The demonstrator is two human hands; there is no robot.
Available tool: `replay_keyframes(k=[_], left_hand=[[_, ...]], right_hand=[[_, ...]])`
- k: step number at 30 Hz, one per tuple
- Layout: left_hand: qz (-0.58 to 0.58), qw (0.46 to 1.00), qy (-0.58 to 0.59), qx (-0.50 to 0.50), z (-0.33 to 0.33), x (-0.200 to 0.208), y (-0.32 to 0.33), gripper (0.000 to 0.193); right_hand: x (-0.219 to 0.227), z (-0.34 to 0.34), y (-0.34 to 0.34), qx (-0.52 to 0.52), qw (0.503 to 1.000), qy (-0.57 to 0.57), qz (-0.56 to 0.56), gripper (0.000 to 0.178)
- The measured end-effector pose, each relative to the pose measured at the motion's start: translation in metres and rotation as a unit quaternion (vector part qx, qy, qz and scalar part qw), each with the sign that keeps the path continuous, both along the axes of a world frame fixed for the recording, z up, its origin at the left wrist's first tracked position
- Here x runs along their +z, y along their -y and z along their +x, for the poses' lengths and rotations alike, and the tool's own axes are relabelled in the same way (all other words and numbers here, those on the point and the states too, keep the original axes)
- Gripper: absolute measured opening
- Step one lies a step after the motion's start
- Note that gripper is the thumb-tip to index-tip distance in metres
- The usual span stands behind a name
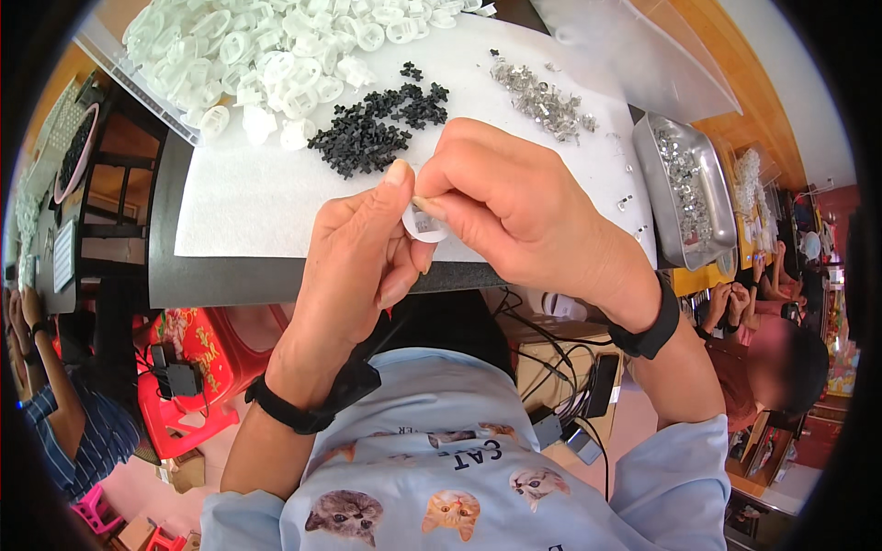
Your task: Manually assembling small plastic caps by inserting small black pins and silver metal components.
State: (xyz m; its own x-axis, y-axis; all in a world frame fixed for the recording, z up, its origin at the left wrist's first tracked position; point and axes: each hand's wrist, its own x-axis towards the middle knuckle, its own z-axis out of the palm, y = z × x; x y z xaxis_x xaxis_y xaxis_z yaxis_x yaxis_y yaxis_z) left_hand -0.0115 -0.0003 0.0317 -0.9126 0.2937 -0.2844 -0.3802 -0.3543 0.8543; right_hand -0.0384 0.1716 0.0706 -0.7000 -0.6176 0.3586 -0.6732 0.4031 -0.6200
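Observation:
Between my two hands, just above the table's near edge, is a small round white plastic part [425,226]. My left hand [354,243] grips it from the left with thumb and fingers. The thumb and forefinger of my right hand [514,197] pinch together at its upper edge; whatever small piece they may hold is hidden. Just beyond my hands lies a pile of small black cross-shaped plastic pieces [363,133]. Farther left is a large heap of translucent white round plastic parts [248,55]. Small shiny metal clips [542,96] are scattered beyond my right hand.
White sheeting [243,211] covers the dark table [220,283]. A metal tray [648,174] of clips stands at the right edge, near a clear plastic bag [634,46]. A red stool [207,358] is lower left. Other people sit at both sides; cables [560,367] hang below.

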Motion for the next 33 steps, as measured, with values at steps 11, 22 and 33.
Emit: replay_keyframes(k=[11,22,33], left_hand=[[-0.053,0.998,-0.028,-0.005,0.005,-0.001,-0.005,0.045],[-0.140,0.987,-0.081,-0.020,0.009,-0.006,-0.010,0.047],[-0.047,0.996,-0.063,-0.038,0.004,-0.007,0.002,0.051]], right_hand=[[-0.001,-0.008,-0.011,-0.010,0.947,0.317,-0.046,0.018],[0.004,-0.011,-0.015,0.003,0.902,0.432,0.013,0.023],[-0.012,-0.003,-0.008,-0.041,0.960,0.275,-0.033,0.015]])
